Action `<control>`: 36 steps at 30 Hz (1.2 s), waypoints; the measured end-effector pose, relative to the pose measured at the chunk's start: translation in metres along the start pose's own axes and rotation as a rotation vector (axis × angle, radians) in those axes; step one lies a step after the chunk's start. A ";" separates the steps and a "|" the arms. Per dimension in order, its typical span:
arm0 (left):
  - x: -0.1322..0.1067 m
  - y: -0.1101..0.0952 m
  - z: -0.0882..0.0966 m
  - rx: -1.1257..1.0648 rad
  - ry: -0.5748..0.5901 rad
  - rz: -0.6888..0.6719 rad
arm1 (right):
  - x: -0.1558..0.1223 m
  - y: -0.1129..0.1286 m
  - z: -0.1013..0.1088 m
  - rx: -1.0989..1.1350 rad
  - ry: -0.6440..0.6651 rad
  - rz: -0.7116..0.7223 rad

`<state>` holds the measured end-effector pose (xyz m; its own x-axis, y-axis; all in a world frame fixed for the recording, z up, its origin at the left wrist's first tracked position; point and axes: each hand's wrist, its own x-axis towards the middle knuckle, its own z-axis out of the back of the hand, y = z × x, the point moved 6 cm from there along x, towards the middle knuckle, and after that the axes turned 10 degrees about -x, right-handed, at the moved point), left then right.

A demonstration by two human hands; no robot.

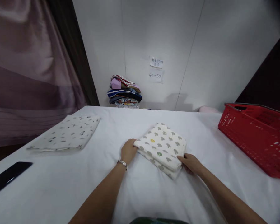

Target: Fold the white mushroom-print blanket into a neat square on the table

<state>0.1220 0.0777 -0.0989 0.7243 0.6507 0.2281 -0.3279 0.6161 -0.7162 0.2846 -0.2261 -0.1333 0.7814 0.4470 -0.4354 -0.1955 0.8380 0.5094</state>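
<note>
A folded white cloth (162, 144) printed with grey mushroom shapes, plus a few yellow and green ones, lies at an angle on the white-covered table in front of me. My left hand (129, 151), with a bracelet at the wrist, grips its left corner. At the right corner, my right hand (190, 163) has its thumb on top and its fingers curled underneath, pinching the folded layers. The cloth's near edge shows several layers, slightly apart. Part of my right fingers is hidden below the fabric.
Another folded white cloth (68, 133) with small dark prints lies at the left. A black flat device (9, 177) rests at the left edge. A red plastic basket (254, 140) stands right. Behind the table, folded fabrics (124, 91) are stacked against the wall, near paper signs (156, 75).
</note>
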 end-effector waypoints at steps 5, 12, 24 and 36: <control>-0.002 -0.006 -0.005 0.058 -0.009 -0.066 | -0.001 0.002 0.000 0.024 0.006 0.003; 0.002 -0.008 -0.006 0.124 0.043 -0.065 | -0.002 0.001 0.000 0.025 -0.014 0.016; -0.018 -0.058 0.001 0.043 0.040 -0.456 | 0.003 0.059 0.092 -0.160 -0.367 0.333; -0.037 -0.103 -0.072 0.122 0.521 -0.624 | 0.163 0.149 0.064 0.188 0.281 0.309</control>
<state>0.1724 -0.0417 -0.0812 0.9740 -0.0985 0.2040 0.1865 0.8600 -0.4750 0.4207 -0.0485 -0.0809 0.5074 0.7561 -0.4133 -0.2626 0.5925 0.7616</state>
